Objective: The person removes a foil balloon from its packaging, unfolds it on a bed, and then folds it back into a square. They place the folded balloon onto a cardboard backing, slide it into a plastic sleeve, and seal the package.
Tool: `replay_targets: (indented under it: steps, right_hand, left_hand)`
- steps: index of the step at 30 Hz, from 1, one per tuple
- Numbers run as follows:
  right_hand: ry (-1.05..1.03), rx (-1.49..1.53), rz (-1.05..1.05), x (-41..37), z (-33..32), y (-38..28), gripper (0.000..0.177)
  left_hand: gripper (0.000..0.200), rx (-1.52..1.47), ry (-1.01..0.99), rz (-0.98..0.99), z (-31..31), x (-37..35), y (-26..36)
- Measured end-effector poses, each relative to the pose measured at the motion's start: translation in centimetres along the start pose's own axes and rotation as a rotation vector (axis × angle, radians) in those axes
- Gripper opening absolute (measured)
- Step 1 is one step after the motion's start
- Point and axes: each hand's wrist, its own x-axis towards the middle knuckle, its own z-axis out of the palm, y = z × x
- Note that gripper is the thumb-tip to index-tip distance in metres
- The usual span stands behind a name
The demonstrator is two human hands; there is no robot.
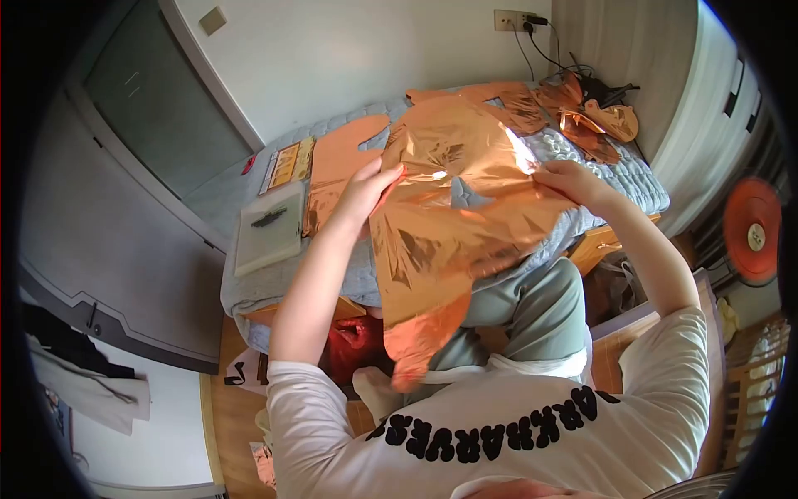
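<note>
A large, flat, shiny copper-coloured foil balloon (424,241) is stretched between my two hands, over my lap and the bed's edge. Through a small opening near its middle, the grey-blue quilt shows. My left hand (371,190) pinches its left edge, with something small and red showing beside the fingers. On the opposite edge, my right hand (572,182) grips the foil between thumb and fingers. The balloon's lower end hangs down past my knees. Another flat foil piece (337,158) lies on the bed to the left, partly covered by the held one.
The quilted bed (640,179) carries a printed packet (288,166), a translucent flat case (270,229) and crumpled foil (598,125) at the far right. Black cables (540,54) hang from a wall socket. A round red fan (752,231) stands right; a red bag (353,345) sits below the bed.
</note>
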Motion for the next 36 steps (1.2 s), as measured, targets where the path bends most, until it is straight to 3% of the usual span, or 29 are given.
replay_targets:
  steps: [1, 2, 4, 6, 8, 10, 12, 15, 18, 22, 24, 28, 31, 36]
  right_hand:
    - [0.011, 0.002, -0.002, 1.2, -0.5, 0.6, 0.034]
    - [-0.027, 0.087, 0.024, 2.7, -0.5, 1.3, 0.032]
    - [-0.066, 0.174, 0.05, 4.3, 0.0, 2.9, 0.033]
    - [-0.258, 0.367, -0.011, 5.4, 0.3, 4.2, 0.035]
    - [-0.244, 0.347, -0.076, 5.4, 0.3, 4.0, 0.045]
    - [-0.043, -0.211, -0.08, 4.4, 0.0, 2.2, 0.05]
    - [0.043, -0.354, -0.081, 5.0, 0.5, 3.0, 0.051]
    - [0.484, -0.724, -0.487, 4.8, 2.5, 4.9, 0.044]
    - [0.331, -0.772, -0.611, 3.8, 2.7, 5.6, 0.041]
    - [0.155, -0.68, -0.693, 3.3, 3.9, 7.0, 0.044]
    - [0.153, -0.687, -0.679, 3.1, 3.9, 7.2, 0.048]
    - [0.154, -0.733, -0.621, 2.9, 4.4, 6.4, 0.051]
    - [0.14, -0.741, -0.609, 3.6, 4.2, 6.3, 0.054]
    - [0.121, -0.742, -0.572, 3.9, 4.4, 6.0, 0.058]
  left_hand:
    - [0.03, 0.328, -0.089, 0.066, -1.4, 3.1, -2.6]
    - [0.03, 0.33, -0.092, 0.07, -1.8, 4.6, -3.9]
    - [0.037, 0.831, -0.02, 0.237, -2.3, 6.7, -6.0]
    - [0.042, 0.844, 0.018, 0.346, -2.4, 8.0, -8.5]
    - [0.045, 0.896, 0.183, 0.351, -1.8, 8.6, -9.6]
    - [0.049, 0.959, 0.194, 0.341, -1.1, 8.5, -8.5]
    - [0.044, 1.045, 0.268, 0.381, -0.4, 8.7, -7.8]
    - [0.037, 1.309, 0.221, 0.431, 0.0, 10.5, -8.1]
    - [0.029, 1.533, 0.259, 0.522, 0.6, 11.7, -9.1]
    - [0.029, 1.617, 0.18, 0.542, 0.6, 13.1, -9.5]
    - [0.047, 1.527, 0.011, 0.48, 0.3, 13.4, -9.0]
    - [0.066, 1.555, 0.034, 0.295, 0.9, 11.6, -6.8]
    - [0.082, 1.453, -0.111, 0.265, -0.1, 9.6, -5.6]
    - [0.082, 1.504, -0.289, 0.159, 0.0, 5.7, -6.2]
